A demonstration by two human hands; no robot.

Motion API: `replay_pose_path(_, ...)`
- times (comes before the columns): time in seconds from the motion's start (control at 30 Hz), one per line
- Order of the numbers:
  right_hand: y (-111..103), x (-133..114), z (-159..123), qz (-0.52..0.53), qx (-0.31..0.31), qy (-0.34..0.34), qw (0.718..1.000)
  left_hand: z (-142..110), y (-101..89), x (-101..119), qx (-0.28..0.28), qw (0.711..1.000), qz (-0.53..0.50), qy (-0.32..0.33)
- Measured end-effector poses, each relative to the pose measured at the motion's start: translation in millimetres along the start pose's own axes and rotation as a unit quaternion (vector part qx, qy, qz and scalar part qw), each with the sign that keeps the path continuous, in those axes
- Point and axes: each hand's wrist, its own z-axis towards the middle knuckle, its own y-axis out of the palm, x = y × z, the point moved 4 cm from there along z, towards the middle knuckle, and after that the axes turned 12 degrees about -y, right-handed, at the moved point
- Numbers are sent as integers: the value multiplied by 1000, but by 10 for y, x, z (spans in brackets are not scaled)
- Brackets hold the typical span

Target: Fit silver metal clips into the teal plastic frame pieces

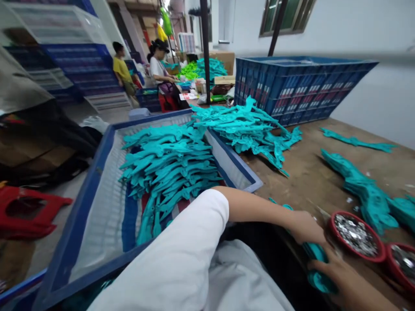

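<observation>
Two hands closed around one teal plastic moulding (316,252), left hand (304,227) above, right hand (332,270) below. Judged light, semi-flexible, best held mid-body; a red dish (363,257) of metal bits (355,235) sat just beyond the grip.

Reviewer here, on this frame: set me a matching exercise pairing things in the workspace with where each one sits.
Things:
1. Round red bowl of metal scraps
2. Pile of turquoise moulded plastic pieces
3. Red plastic stool
4. Large blue plastic crate

Places:
A. On the floor, left of the blue-rimmed tray
B. At the far end of the wooden workbench
C. Inside the tray
D. On the workbench, beside the person's left hand

Pairs: 1-D, 2-C, 3-A, 4-B
</observation>
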Motion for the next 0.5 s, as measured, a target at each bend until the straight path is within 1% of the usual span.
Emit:
replay_pose_path(0.1, -275, -329, 165, 12, -55, 47, 997, -41, -11, -49, -7, 1000, -22, -12)
replay_pose_path(0.17, -479, -583, 266, -1, -95, 82, 992, -110, -36, -23, -18, 999, -21, -25)
replay_pose_path(0.2, -586, -717, 307, -11, -114, 89, 989, -145, -55, 17, -27, 999, -13, -31)
replay_pose_path(0.27, -795, -948, 353, -58, -147, 75, 985, -185, -109, 131, -47, 998, 20, -41)
replay_pose_path(0.33, -961, -1043, 314, -25, -125, 109, 986, -181, -189, 260, -58, 995, 69, -38)
replay_pose_path(0.4, -1040, -1073, 222, 11, -98, 134, 986, -175, -282, 348, -51, 991, 122, -22)
replay_pose_path(0.47, -1097, -1086, 107, 31, -56, 151, 987, -219, -399, 371, -20, 986, 162, 15)
replay_pose_path(0.5, -1154, -1095, 32, 31, -23, 160, 986, -267, -498, 359, 25, 985, 168, 32)
